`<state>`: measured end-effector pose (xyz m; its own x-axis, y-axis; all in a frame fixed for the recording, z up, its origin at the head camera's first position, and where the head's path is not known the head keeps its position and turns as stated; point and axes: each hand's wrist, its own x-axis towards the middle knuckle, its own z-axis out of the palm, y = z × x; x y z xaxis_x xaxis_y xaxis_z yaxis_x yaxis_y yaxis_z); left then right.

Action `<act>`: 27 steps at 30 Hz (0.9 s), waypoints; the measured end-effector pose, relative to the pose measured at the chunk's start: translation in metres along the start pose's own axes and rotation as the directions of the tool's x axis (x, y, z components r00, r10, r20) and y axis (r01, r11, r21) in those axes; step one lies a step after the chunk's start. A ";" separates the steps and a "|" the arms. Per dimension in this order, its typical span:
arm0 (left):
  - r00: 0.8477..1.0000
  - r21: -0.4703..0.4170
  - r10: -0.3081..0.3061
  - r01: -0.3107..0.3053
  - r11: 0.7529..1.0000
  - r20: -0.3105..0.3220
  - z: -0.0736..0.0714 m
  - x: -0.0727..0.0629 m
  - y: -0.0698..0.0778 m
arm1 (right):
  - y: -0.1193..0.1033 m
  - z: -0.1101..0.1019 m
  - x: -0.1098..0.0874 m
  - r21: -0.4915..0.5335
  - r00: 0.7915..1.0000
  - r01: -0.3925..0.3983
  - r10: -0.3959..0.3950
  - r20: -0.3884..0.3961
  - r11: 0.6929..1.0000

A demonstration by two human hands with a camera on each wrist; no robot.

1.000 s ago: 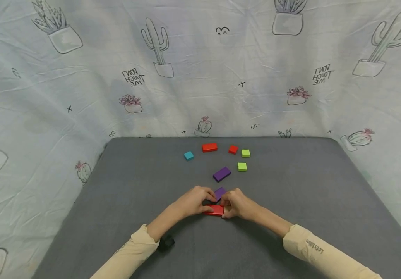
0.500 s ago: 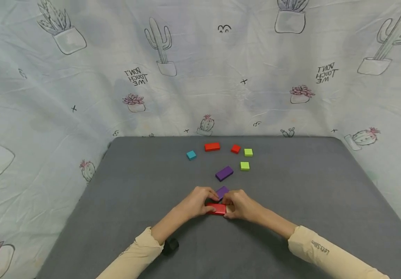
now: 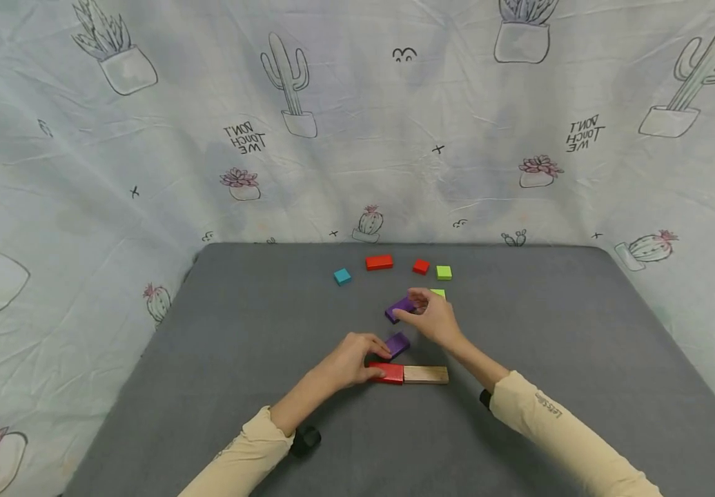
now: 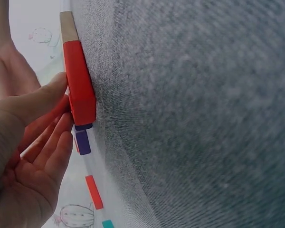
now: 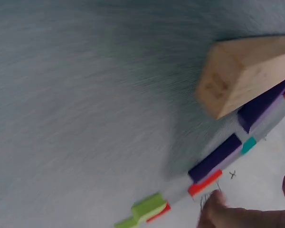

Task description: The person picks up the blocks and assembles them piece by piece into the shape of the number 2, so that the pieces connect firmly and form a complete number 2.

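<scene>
My left hand [image 3: 350,360] holds the red block [image 3: 391,373], with the thumb on its near side and the fingers behind it. A bare wooden block [image 3: 426,375] lies end to end with that red block, to its right. Just behind them a purple block [image 3: 398,344] lies at a slant, close to the left fingertips. Farther back is a second purple block [image 3: 402,304]. Over its right end reaches my right hand [image 3: 437,323], thumb and fingers spread apart. The right wrist view shows a gap between this purple block [image 5: 216,157] and the right thumb and fingers [image 5: 247,217].
Toward the back of the grey table [image 3: 258,310] lie a blue block [image 3: 341,277], a long red block [image 3: 379,262], a small red block [image 3: 421,266] and a green block [image 3: 444,273]. Another green block [image 3: 438,293] is partly behind the right hand. A patterned cloth [image 3: 345,166] hangs behind.
My right hand has let go of the wooden block and moved back to the far purple block, uncovering the wooden block. The left hand stays at the red block.
</scene>
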<state>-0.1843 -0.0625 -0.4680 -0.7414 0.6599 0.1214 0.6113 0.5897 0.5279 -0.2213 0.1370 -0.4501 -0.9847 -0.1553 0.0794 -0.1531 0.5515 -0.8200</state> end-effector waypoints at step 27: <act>1.000 -0.012 -0.005 0.005 1.000 0.005 -0.002 -0.001 -0.002 | 0.012 0.017 0.028 -0.278 0.998 -0.060 0.066 0.013 0.959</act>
<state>-0.1856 -0.0653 -0.4675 -0.7432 0.6592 0.1146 0.6040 0.5873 0.5388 -0.2492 0.1253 -0.4668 -0.9915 -0.1291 0.0182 -0.1114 0.7656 -0.6336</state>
